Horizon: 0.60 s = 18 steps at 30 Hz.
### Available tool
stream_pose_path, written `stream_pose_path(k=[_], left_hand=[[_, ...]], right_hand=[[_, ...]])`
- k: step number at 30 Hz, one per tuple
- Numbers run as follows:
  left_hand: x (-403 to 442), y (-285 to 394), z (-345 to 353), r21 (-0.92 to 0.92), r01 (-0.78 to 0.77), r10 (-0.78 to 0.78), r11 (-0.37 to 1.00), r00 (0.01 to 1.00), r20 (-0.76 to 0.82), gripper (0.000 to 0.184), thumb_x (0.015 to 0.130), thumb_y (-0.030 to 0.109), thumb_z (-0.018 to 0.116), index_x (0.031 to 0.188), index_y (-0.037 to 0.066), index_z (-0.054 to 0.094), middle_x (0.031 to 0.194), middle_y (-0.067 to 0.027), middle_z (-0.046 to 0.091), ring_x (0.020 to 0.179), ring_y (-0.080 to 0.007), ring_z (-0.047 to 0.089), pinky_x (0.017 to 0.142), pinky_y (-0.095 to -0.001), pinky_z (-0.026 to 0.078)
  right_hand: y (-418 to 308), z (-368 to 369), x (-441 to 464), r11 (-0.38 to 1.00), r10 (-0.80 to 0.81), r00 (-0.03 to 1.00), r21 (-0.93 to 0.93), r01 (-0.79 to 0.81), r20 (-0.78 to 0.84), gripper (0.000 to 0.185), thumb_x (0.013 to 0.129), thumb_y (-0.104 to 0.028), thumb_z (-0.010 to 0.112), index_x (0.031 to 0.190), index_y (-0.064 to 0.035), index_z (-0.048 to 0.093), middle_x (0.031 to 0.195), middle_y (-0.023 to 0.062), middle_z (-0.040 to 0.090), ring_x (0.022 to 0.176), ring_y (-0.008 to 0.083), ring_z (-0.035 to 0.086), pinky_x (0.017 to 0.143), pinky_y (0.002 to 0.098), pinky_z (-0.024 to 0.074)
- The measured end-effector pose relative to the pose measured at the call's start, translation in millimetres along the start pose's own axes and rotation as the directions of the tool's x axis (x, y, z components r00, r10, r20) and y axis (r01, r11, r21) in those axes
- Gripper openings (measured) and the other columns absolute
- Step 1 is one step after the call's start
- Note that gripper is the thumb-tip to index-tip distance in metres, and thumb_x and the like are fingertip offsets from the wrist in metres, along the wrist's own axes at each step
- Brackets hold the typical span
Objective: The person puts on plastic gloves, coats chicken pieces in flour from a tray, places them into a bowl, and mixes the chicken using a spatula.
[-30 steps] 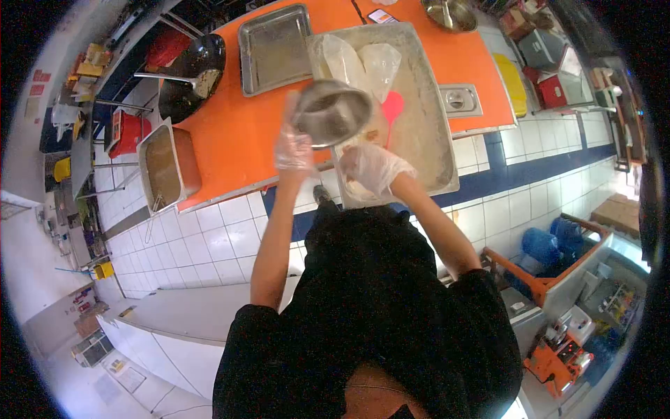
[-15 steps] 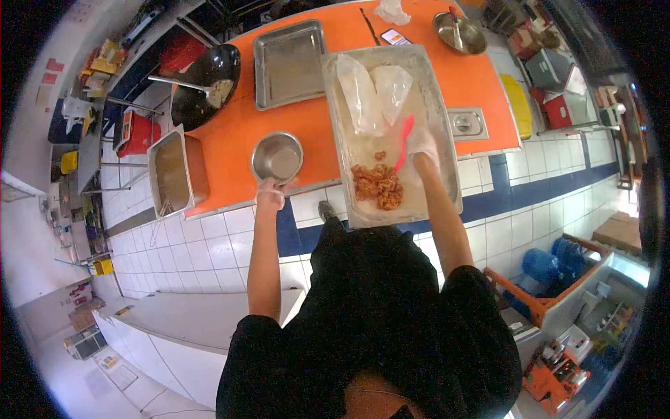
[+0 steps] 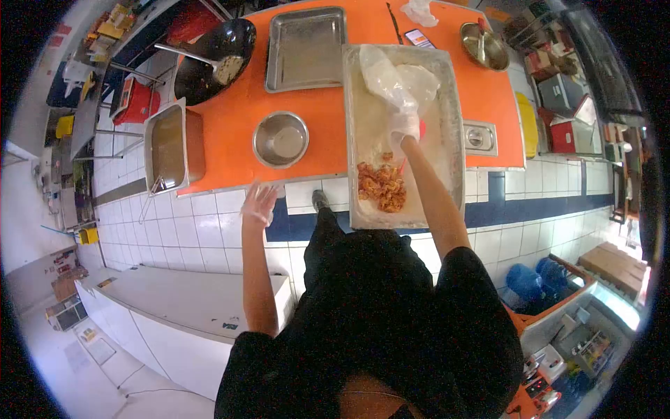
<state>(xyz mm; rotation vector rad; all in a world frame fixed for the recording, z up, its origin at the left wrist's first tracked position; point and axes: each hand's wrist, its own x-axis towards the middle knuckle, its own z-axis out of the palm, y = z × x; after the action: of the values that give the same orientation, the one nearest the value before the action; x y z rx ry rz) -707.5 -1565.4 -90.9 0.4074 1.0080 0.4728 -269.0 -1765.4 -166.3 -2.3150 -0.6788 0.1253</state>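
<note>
My left hand [image 3: 259,202], in a clear plastic glove, hangs off the table's front edge with its fingers spread and nothing in them. Just beyond it on the table stands a round metal bowl [image 3: 280,140]. My right hand [image 3: 405,130], also gloved, is over the large metal tray [image 3: 457,150], closed on the lower end of a clear plastic bag [image 3: 380,75]. A second bag [image 3: 420,84] lies beside that one. The pink utensil [image 3: 422,128] is partly hidden under my right hand. Reddish-brown pieces of food [image 3: 382,187] are heaped in the tray's near left part.
On the orange table [image 3: 314,112] are an empty shallow tray [image 3: 307,52], a black wok [image 3: 234,49] with a ladle, a deep metal container [image 3: 160,150] at the left corner, a phone [image 3: 419,38], a pan [image 3: 484,52] and a small lidded insert [image 3: 479,137].
My left hand has let go of the metal bowl and drawn back toward me. My right hand has moved left and forward onto the left bag, whose lower end has shifted right.
</note>
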Motion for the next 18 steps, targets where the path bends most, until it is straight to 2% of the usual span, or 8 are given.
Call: stream_pose_path(k=[2,5,7,8,10,12,15,18], left_hand=[[-31,-3,-34,0.078,-0.293,0.267,0.953,0.933,0.242,0.054,0.090,0.028,0.068,0.130,0.000,0.043,0.126,-0.0234,0.050,0.106,-0.0383,0.063,0.089,-0.0377,0.058],[-43,-1,-109,-0.253,0.019,-0.020,0.967,1.000,-0.002,0.056,0.092,0.029,0.065,0.134,0.002,0.040,0.130,-0.0244,0.048,0.107,-0.0386,0.062,0.089,-0.0373,0.059],[-45,-4,-157,-0.709,0.149,-0.252,0.690,0.967,-0.043,0.057,0.093,0.029,0.063,0.138,0.003,0.038,0.133,-0.0251,0.046,0.109,-0.0387,0.062,0.089,-0.0371,0.059],[-52,-9,-172,-0.712,0.107,-0.242,0.693,0.966,-0.090,0.058,0.094,0.029,0.062,0.139,0.003,0.037,0.134,-0.0254,0.045,0.109,-0.0388,0.062,0.089,-0.0370,0.059],[-76,-12,-138,-0.099,-0.103,0.071,0.990,0.956,-0.285,0.059,0.095,0.032,0.060,0.141,0.004,0.036,0.136,-0.0252,0.045,0.110,-0.0383,0.062,0.088,-0.0364,0.060],[-94,-8,-96,-0.060,-0.048,0.023,0.997,0.930,-0.366,0.059,0.097,0.034,0.055,0.142,0.004,0.034,0.138,-0.0239,0.044,0.114,-0.0364,0.060,0.088,-0.0345,0.060],[-55,-22,-165,0.027,0.011,-0.008,1.000,0.996,-0.093,0.047,0.098,0.028,0.052,0.139,0.007,0.042,0.141,-0.0164,0.046,0.126,-0.0348,0.051,0.101,-0.0391,0.052],[-60,-25,-123,0.367,-0.203,0.117,0.908,0.963,0.243,0.035,0.098,0.023,0.051,0.131,0.011,0.055,0.144,-0.0060,0.047,0.136,-0.0324,0.038,0.114,-0.0424,0.030]], right_hand=[[-19,2,-9,0.922,-0.163,0.984,-0.344,0.178,0.072,0.030,0.087,-0.020,0.056,0.112,-0.0058,0.061,0.104,0.0119,0.068,0.092,0.0249,0.064,0.071,0.0399,0.0530],[-92,-44,-2,0.775,-0.011,0.847,-0.531,0.343,0.531,0.023,0.088,-0.018,0.053,0.101,-0.0037,0.065,0.100,0.0154,0.068,0.092,0.0280,0.066,0.073,0.0398,0.0536],[-88,-35,-14,0.758,0.135,0.695,-0.525,0.386,0.706,0.023,0.089,-0.018,0.051,0.097,-0.0028,0.067,0.099,0.0167,0.068,0.091,0.0292,0.067,0.074,0.0399,0.0538],[-67,-12,-15,0.740,-0.025,0.755,-0.495,0.454,0.655,0.026,0.091,-0.020,0.050,0.101,-0.0012,0.066,0.097,0.0168,0.069,0.089,0.0304,0.067,0.074,0.0392,0.0543],[-34,20,-15,0.673,-0.344,0.805,-0.471,0.571,0.483,0.034,0.094,-0.023,0.047,0.108,0.0021,0.064,0.094,0.0171,0.070,0.086,0.0326,0.068,0.072,0.0378,0.0552],[-53,-9,-28,0.645,-0.205,0.750,-0.490,0.587,0.629,0.029,0.089,-0.020,0.053,0.109,-0.0038,0.066,0.092,0.0157,0.070,0.088,0.0338,0.068,0.075,0.0424,0.0545],[-107,-71,-69,0.553,0.035,0.225,-0.206,0.807,0.974,0.040,0.091,-0.030,0.052,0.123,-0.0083,0.061,0.110,0.0196,0.067,0.102,0.0335,0.065,0.086,0.0423,0.0517],[-85,-75,-122,0.781,-0.329,0.529,-0.089,0.618,0.782,0.031,0.084,-0.015,0.061,0.114,-0.0107,0.064,0.101,0.0157,0.068,0.098,0.0332,0.067,0.080,0.0475,0.0526]])
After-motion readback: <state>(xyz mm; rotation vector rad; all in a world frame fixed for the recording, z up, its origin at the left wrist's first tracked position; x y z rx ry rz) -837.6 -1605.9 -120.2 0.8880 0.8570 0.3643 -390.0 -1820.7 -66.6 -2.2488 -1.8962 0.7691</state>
